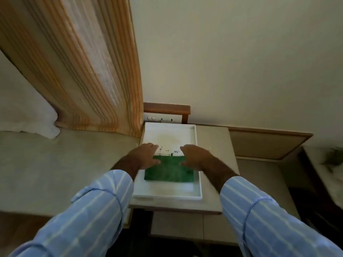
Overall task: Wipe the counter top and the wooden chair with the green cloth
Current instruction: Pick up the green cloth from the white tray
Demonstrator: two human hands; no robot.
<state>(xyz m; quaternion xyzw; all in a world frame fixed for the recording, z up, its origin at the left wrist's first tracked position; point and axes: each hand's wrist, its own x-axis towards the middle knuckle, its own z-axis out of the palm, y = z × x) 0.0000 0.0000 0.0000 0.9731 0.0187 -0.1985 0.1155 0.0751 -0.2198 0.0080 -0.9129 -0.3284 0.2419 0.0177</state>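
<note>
A folded green cloth lies flat in a white tray on a small beige counter top. My left hand rests over the cloth's far left corner, thumb on the fabric. My right hand is at the cloth's far right corner, fingers spread. Neither hand has the cloth lifted; whether the fingers pinch its edge is unclear. The image is blurred. A wooden chair back shows behind the tray, against the wall.
An orange-striped curtain hangs at the left, down to a long beige ledge. A wall socket plate sits behind the tray. A lower beige surface and a dark table with a plant lie to the right.
</note>
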